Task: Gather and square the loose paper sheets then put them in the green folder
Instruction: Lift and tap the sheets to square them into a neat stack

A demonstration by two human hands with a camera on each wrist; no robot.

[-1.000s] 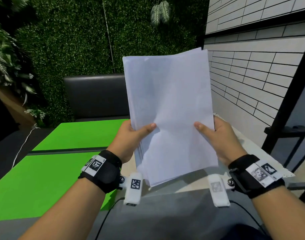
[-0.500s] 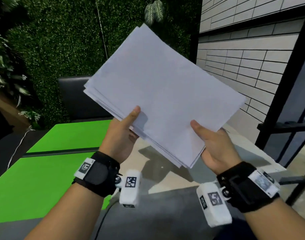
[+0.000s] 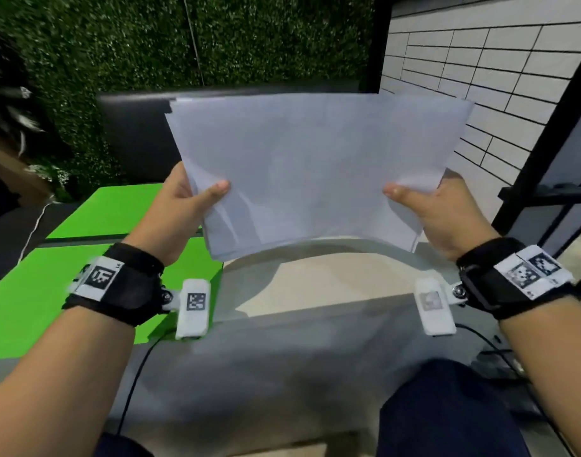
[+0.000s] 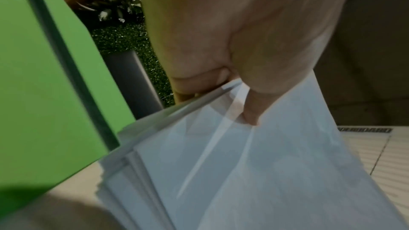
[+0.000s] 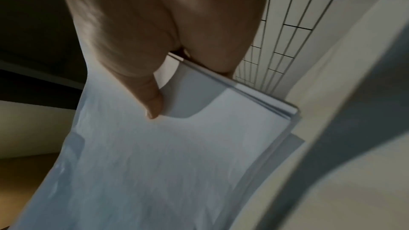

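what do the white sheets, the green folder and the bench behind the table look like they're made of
Stack of white sheets: thin matte paper; it bows between the hands and light shows through in the left wrist view.
Flat bright green folder: smooth, matte, stiff-looking, probably card or plastic; the pictures leave that open.
Dark padded bench back: likely leather or vinyl, given its soft sheen and rounded top edge.
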